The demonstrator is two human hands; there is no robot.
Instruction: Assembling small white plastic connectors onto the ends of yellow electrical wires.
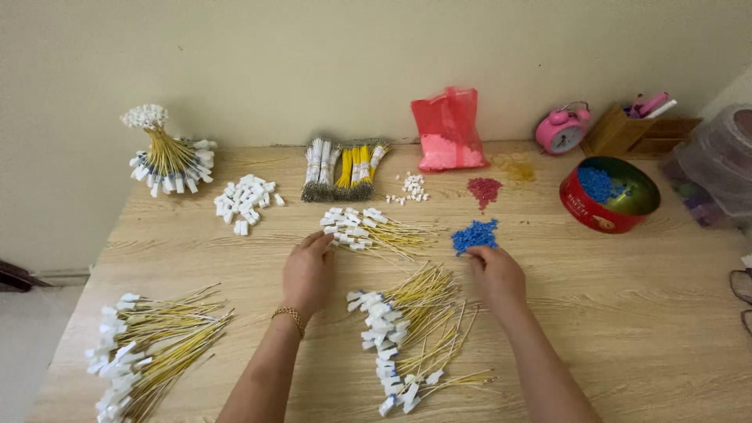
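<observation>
The left hand (308, 274) touches with loose fingers a small bunch of yellow wires with white plastic plugs (368, 229). The right hand (497, 276) pinches at the pile of small blue plastic pieces (475, 235); bare wooden table (627, 313) is to its right. A red plastic bag (448, 129) stands by the wall.

Plain cream wall (329, 55) behind, matte, unmarked, evenly lit; soft diffuse light, no hard shadows. Light wooden table (650, 337) with pale streaked grain fills most of the view, its far edge set against the wall. Left of the table, a strip of pale floor (23, 352) shows, with a light skirting board (66, 276) along the wall's foot and a dark object (16, 276) at the frame edge, too cropped to identify. At far right, a second wall surface (732, 90) meets the first in a corner.
</observation>
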